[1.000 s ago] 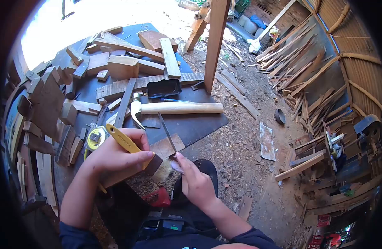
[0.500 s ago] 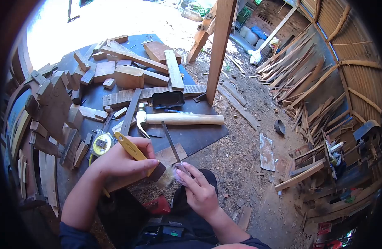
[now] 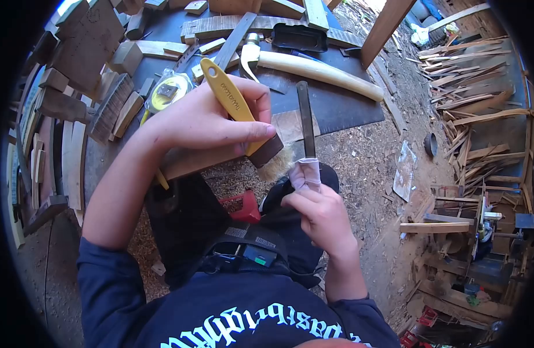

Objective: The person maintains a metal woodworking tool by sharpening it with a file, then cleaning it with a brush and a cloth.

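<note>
My left hand (image 3: 212,113) is closed around a paintbrush (image 3: 235,107) with a yellow handle, a dark ferrule and pale bristles pointing down to the right. Near those bristles, my right hand (image 3: 319,211) grips the lower end of a file (image 3: 305,119), a long, narrow, dark metal bar that stands nearly upright. A whitish cloth (image 3: 306,175) is wrapped around the file's base, between the bar and my fingers. Bristle tips and cloth almost meet in this view.
On the dark table lie a claw hammer (image 3: 319,72), a black tray (image 3: 300,38), a yellow tape measure (image 3: 169,91) and several wood blocks (image 3: 128,58). A red object (image 3: 243,207) is below my hands. Wood strips (image 3: 481,87) and machinery (image 3: 487,223) stand at right.
The view has tilted downward, so the table sits higher in the picture and my shirt shows. Both hands keep their hold; the cloth now stands up around the file's base.
</note>
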`<state>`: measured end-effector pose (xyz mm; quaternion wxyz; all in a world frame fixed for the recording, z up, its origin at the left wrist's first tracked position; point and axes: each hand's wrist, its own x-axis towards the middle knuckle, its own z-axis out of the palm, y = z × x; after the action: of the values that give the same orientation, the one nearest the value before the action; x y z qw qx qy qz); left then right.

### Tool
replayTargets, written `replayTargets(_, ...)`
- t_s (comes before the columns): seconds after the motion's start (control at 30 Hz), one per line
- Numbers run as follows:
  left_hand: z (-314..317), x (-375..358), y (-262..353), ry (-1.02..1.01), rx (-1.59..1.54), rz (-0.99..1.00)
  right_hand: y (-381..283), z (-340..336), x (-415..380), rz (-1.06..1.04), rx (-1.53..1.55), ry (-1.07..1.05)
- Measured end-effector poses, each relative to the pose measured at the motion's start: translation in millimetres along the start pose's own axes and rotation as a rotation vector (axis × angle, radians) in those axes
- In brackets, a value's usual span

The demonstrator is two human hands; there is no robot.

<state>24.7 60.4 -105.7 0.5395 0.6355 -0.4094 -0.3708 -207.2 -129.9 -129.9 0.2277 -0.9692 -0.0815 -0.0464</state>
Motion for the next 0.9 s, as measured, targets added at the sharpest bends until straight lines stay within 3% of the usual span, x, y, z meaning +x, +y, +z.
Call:
replayTargets(0.33, 2, -1, -1, 0.024, 0.006, 0.022, 6, 0, 14, 0.128, 0.082, -0.043)
replayTargets(0.53, 3, -3, 4, 0.035, 0.01, 0.025, -4, -8, 3, -0.005, -0.033, 0.012)
replayTargets(0.73, 3, -3, 2, 0.047, -0.015, 0.068, -2, -1, -6, 0.084, -0.008, 0.266)
replayTargets(0.83, 4, -3, 2, 0.052, -0.005, 0.056, 1, 0, -14, 0.181, 0.026, 0.25)
replayTargets(0.9, 4, -3, 3, 0.05, -0.011, 0.041, 4, -3, -19, 0.287, 0.14, 0.107)
